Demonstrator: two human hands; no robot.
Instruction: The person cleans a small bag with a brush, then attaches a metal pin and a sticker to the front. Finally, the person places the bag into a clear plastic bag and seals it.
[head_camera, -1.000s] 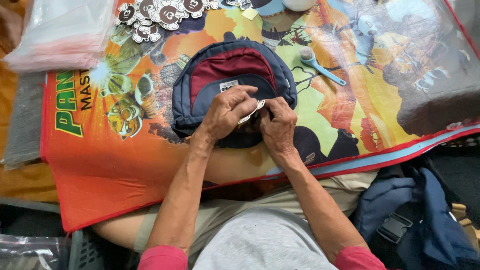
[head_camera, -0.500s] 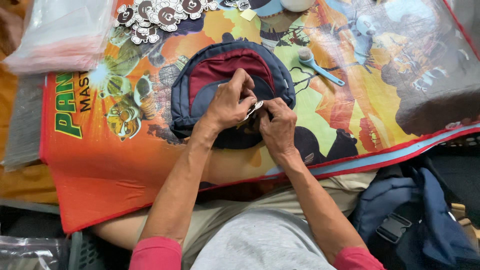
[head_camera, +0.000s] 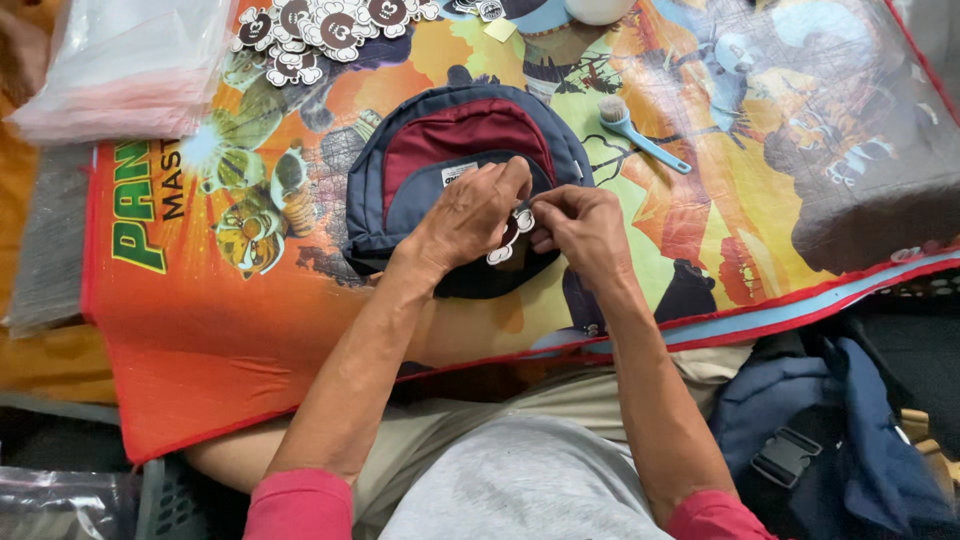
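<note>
A small navy and maroon backpack lies flat on a colourful printed sheet in the middle of the head view. My left hand and my right hand meet over its front pocket. Both pinch a small white and dark cartoon-shaped patch between their fingertips, just above the pocket. The lower front of the backpack is hidden under my hands.
A pile of several similar patches lies at the top. A small light-blue brush rests right of the backpack. A stack of clear plastic bags sits top left. Another navy bag lies at the lower right.
My hands have stayed over the backpack's front pocket and kept working the patch between the fingers; my left fingers shifted slightly over it. The view has drifted a little.
</note>
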